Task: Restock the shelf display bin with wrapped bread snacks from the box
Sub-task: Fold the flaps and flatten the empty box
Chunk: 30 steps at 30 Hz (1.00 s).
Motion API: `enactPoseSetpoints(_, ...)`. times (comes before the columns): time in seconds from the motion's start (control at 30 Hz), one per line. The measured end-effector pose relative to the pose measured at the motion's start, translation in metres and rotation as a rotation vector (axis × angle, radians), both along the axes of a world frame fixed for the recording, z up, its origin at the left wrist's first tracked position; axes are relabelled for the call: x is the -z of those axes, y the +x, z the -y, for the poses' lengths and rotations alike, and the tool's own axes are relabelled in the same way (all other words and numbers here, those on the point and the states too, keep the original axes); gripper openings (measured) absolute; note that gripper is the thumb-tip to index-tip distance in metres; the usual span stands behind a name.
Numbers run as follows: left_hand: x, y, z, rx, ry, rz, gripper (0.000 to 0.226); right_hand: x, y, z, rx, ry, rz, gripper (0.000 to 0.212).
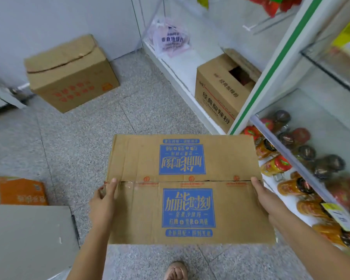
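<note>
The left hand (103, 201) and right hand (266, 199) each grip an end of the closed box (188, 188) held between them, thumbs lying on its top.

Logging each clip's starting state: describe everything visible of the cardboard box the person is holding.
The cardboard box is brown corrugated card, seen from above. Its top flaps are closed and meet at a middle seam with clear tape remnants. Each flap bears a blue panel with yellow print, one upside down to the other. The left hand and right hand grip opposite sides, thumbs on top by the seam.
</note>
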<state>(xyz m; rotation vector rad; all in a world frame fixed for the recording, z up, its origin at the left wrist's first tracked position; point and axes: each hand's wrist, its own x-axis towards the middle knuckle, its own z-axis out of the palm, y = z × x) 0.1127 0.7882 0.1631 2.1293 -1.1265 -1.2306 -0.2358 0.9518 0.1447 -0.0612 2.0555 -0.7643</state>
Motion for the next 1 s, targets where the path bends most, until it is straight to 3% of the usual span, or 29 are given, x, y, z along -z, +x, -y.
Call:
enactPoseSetpoints(0.1, -0.067, -0.005, 0.013, -0.02, -0.071, -0.056, 0.051, -0.071, -0.01, 0.021, 0.007, -0.048, -0.067, 0.064)
enactPoseSetpoints(0.27, -0.155, -0.005, 0.051, -0.049, -0.119, -0.145, 0.05, -0.171, -0.013, 0.079, 0.018, -0.16, -0.142, 0.063)
enactPoseSetpoints(0.4, -0.182, 0.009, 0.1, -0.075, -0.144, -0.191, 0.055, -0.22, -0.007, 0.139, -0.001, -0.225, -0.199, 0.06)
enactPoseSetpoints(0.53, -0.191, 0.026, 0.165, -0.092, -0.073, -0.189, 0.065, -0.245, 0.004, 0.212, -0.01, -0.217, -0.255, 0.06)
enactPoseSetpoints(0.93, -0.208, 0.101, 0.377, -0.174, -0.063, -0.239, 0.057, -0.251, 0.067, 0.467, -0.128, -0.169, -0.256, 0.064)
enactPoseSetpoints(1.0, -0.207, 0.111, 0.406, -0.185, -0.086, -0.248, 0.071, -0.244, 0.075, 0.508, -0.15, -0.186, -0.213, 0.061)
